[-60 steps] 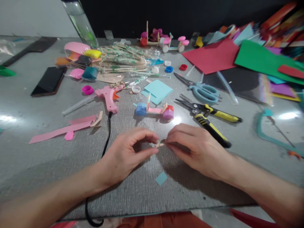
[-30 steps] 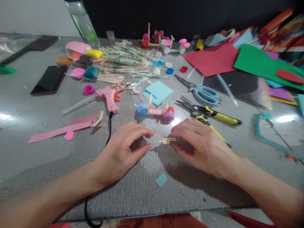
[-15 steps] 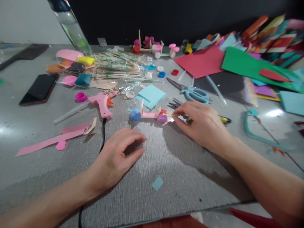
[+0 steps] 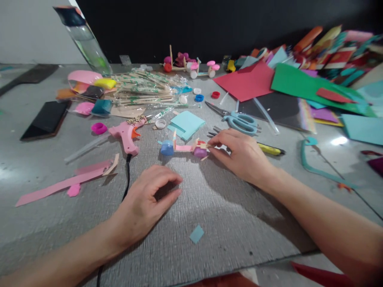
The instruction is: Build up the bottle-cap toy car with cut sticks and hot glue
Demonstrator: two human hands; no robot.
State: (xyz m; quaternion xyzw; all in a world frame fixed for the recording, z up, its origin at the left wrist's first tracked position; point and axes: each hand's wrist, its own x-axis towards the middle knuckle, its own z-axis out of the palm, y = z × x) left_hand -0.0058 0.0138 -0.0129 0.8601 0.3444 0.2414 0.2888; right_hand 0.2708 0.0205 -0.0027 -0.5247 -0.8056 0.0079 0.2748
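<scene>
Right hand: the right hand (image 4: 243,155), middle of the frame, reaches left with fingertips pinched on a small bundle of wooden sticks (image 4: 206,146), pressing it against the purple end of the little craft car (image 4: 183,147).
Left hand: the left hand (image 4: 146,203), lower centre, rests on the grey table (image 4: 239,223) — fingers loosely curled, thumb near forefinger, nothing between them.
Craft car: sits just above the frame's centre, long axis running left to right — blue cap wheel at the left end, purple cap wheel at the right, a pink strip between them, one stick standing upright near the blue end.
Sticks: lying roughly level, pointing left into the car.
Writing: no readable brand or lettering anywhere; too blurred to tell.
Around it: pink glue gun (image 4: 125,133) just left of the car, light blue paper (image 4: 185,124) just above it, blue-handled scissors (image 4: 236,118) to the upper right, yellow-handled cutters (image 4: 269,149) partly hidden behind the right hand.
Foreground: a small blue paper scrap (image 4: 196,234), lower centre.
</scene>
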